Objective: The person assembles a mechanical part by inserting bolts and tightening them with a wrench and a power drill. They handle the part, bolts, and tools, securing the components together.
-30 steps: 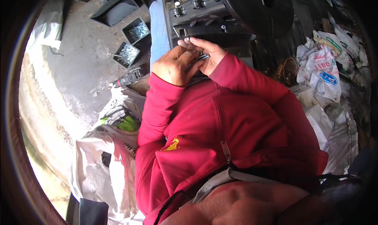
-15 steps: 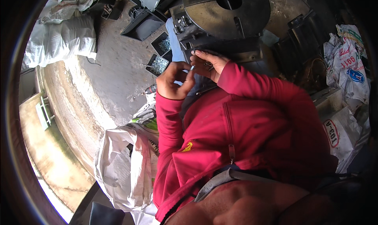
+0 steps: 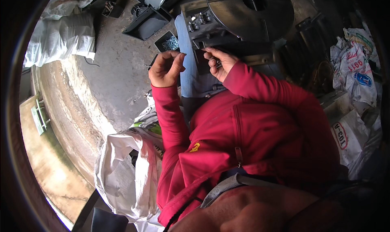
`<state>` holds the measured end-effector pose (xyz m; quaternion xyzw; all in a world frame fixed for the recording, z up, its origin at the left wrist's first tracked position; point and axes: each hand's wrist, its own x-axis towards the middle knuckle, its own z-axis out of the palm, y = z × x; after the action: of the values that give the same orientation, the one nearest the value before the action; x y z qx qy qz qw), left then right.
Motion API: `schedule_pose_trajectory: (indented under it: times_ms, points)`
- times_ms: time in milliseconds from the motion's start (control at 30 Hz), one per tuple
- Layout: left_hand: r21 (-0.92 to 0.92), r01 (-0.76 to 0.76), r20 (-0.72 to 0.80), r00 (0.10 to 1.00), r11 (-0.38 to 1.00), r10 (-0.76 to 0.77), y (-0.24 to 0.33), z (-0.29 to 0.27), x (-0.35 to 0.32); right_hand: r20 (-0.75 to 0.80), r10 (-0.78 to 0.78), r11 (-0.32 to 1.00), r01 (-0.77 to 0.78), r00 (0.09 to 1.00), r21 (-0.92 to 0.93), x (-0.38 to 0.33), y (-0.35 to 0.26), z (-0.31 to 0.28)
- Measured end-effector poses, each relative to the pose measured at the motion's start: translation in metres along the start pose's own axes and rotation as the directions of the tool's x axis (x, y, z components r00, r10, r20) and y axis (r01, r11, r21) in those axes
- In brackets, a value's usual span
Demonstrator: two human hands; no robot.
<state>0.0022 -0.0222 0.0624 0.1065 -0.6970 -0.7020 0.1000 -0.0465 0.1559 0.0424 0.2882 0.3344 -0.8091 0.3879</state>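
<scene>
My left hand [image 3: 165,68] is raised to the left of my lap, thumb and forefinger pinched together. Something tiny and dark may be at its fingertips, too small to make out. To its right, my right hand [image 3: 222,64] pinches a small piece at its fingertips by the near edge of a black metal unit [image 3: 223,33]. Small shiny metal parts [image 3: 219,63] show in its curled fingers. The unit rests over my legs and carries a large dark round disc [image 3: 276,18] with a hole and a slot. Two small metal fittings [image 3: 193,26] sit at its left corner.
Beyond my left hand stands a black bin [image 3: 167,42] of bluish screws; another bin is mostly hidden behind the hand. Open grey boxes [image 3: 146,24] lie farther off. White sacks stand at far left [image 3: 61,39], near left [image 3: 126,171] and right [image 3: 355,69].
My hands have moved apart: the left went left and a little up, now covering the nearer screw bin. The right shifted slightly right. The black unit appears farther right in view.
</scene>
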Motion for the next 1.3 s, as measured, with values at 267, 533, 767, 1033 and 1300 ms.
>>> schedule_pose_trajectory:
  times_ms: [267,533,767,1033,1300]
  points:
    - [-0.116,-0.035,0.045,0.998,0.993,0.04,-0.012,-0.006,0.003,0.246,0.001,0.997,-0.019,0.969,0.071,-0.006,-0.012,-0.005]
    - [-0.064,-0.093,-0.03,0.995,0.994,0.092,-0.002,0.008,-0.001,0.215,0.038,0.999,-0.036,0.976,-0.015,-0.013,-0.02,0.005]
    - [-0.028,-0.134,-0.057,0.99,0.991,0.132,-0.004,0.017,0.001,0.255,0.069,0.997,-0.06,0.965,-0.045,-0.006,-0.021,-0.002]
    - [0.271,-0.391,-0.025,0.911,0.879,0.412,-0.006,0.03,0.011,0.296,0.077,0.997,-0.073,0.952,-0.023,-0.001,-0.02,-0.006]
    - [0.627,-0.613,0.197,0.721,0.481,0.664,0.002,0.039,0.018,0.27,0.054,0.998,-0.061,0.961,0.016,-0.004,-0.02,-0.002]
